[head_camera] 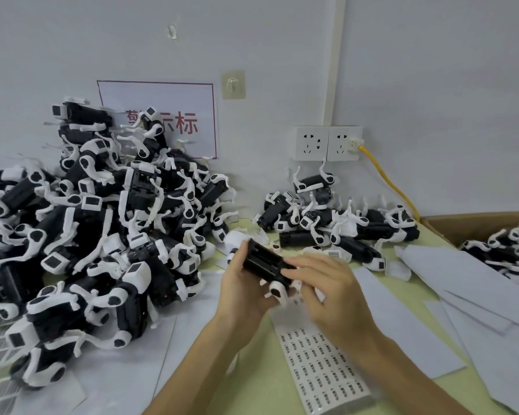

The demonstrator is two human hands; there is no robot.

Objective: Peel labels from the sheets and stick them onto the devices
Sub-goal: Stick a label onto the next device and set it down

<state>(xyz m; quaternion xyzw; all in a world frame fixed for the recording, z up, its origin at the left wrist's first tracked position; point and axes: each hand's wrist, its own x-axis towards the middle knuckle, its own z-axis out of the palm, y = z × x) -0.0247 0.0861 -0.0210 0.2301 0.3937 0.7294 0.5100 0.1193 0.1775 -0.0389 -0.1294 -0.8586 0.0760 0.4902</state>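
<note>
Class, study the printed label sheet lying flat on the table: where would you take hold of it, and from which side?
Pinch the label sheet at its near corner, from the person's side. It lies flat and thin; its far end is hidden under the right hand and the held device.

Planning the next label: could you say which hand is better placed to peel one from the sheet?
Probably right: the left hand grips the device; the right hand sits above the label sheet.
</note>
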